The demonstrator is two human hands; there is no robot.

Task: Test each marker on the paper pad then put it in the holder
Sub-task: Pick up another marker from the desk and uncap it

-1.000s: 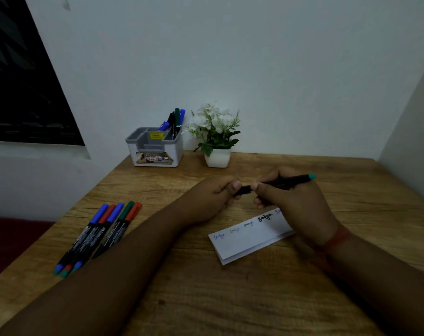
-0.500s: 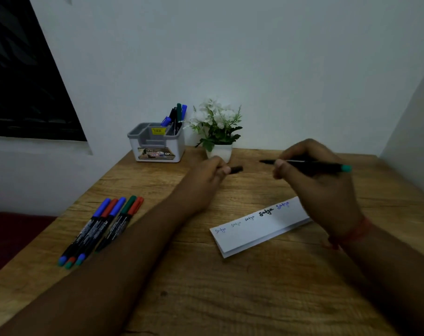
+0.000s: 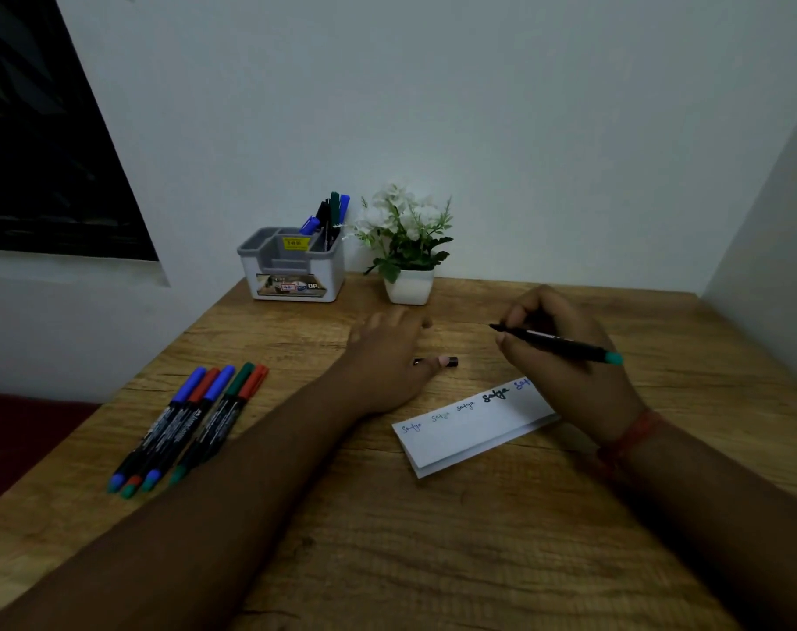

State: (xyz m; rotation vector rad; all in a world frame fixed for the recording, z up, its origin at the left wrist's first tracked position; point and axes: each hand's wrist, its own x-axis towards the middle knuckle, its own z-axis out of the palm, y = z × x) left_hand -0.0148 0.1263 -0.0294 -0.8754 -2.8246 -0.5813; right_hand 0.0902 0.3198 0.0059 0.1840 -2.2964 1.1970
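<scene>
Five markers waiting: a row [image 3: 191, 425] at 9 o'clock of the paper pad [image 3: 472, 428].
Right hand [image 3: 565, 357]: pinches the uncapped marker [image 3: 556, 342], tip toward 10 o'clock, above the pad.
Left hand [image 3: 390, 357]: fingers spread flat on the table [image 3: 433, 539], thumb touching the cap [image 3: 451, 362].
Holder [image 3: 292, 266]: at 11 o'clock, some markers inside.
Risk: cap may roll (nothing grips it); the plant [image 3: 408, 248] crowds the holder.
Room: open wood at 6 o'clock.
</scene>
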